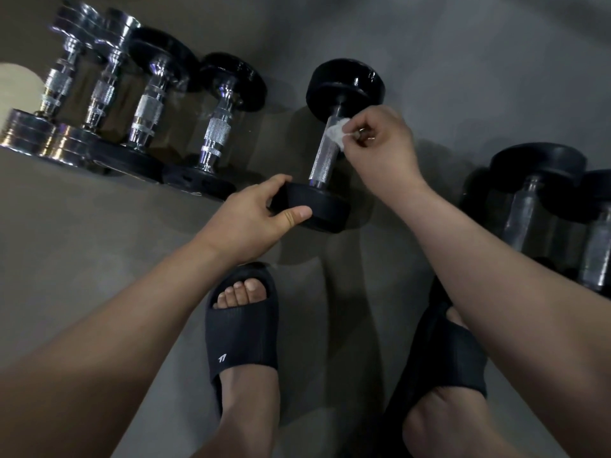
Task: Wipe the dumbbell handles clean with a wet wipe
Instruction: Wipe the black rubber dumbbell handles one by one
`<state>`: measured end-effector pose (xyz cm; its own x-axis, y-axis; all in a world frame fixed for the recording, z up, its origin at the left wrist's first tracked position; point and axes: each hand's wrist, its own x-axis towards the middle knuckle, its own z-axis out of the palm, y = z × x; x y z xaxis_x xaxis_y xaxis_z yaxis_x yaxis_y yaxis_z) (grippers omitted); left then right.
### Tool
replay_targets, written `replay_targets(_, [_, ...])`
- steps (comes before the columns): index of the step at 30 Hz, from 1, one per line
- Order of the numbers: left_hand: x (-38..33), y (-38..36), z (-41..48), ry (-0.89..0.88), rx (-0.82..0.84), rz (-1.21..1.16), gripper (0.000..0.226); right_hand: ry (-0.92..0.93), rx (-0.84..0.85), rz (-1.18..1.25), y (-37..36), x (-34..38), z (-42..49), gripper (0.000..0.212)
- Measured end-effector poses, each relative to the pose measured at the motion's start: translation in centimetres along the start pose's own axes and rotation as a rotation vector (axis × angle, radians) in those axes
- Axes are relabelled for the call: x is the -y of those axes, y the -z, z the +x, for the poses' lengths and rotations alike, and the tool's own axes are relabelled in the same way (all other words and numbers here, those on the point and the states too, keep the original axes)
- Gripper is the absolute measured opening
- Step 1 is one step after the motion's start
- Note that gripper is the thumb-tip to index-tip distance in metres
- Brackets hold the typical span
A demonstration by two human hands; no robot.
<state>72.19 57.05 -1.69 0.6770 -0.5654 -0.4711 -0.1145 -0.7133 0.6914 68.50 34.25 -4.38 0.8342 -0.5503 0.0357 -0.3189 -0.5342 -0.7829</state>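
Left hand [254, 219], grip clamped round the near black head of the dumbbell [330, 206] on the floor [99, 242]. Right hand [380, 137], grip pinching the wet wipe [337, 132], presses it against the upper handle [324, 160].

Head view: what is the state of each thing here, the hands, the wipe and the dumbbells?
Left hand, grips the near weight of the middle dumbbell.
Right hand, pinches the wet wipe.
Wet wipe, crumpled, pressed on the handle.
Middle dumbbell, lying on the floor.
Four dumbbells on the left, lying side by side, untouched.
Dumbbells on the right, lying, untouched.
Slippers, worn on the feet.
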Motion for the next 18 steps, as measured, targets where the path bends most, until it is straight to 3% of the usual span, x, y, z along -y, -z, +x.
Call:
replay_targets(3, [0.0,0.1,0.0,-0.007,-0.005,0.006,0.064,0.137,-0.100,-0.060,-0.2,-0.4,-0.1,0.006])
replay_targets(8, [-0.1,0.0,0.0,-0.029,-0.013,0.015,0.063,0.334,0.072,-0.117,-0.9,-0.8,-1.6,0.005])
replay_targets(14, [0.0,0.1,0.1,-0.041,-0.022,0.004,0.060,-0.023,0.105,0.070,-0.6,0.1,-0.3,0.010])
replay_targets(18, [0.0,0.1,0.1,-0.042,-0.016,0.005,0.060,-0.042,0.099,0.032,-0.9,0.2,-0.3,0.012])
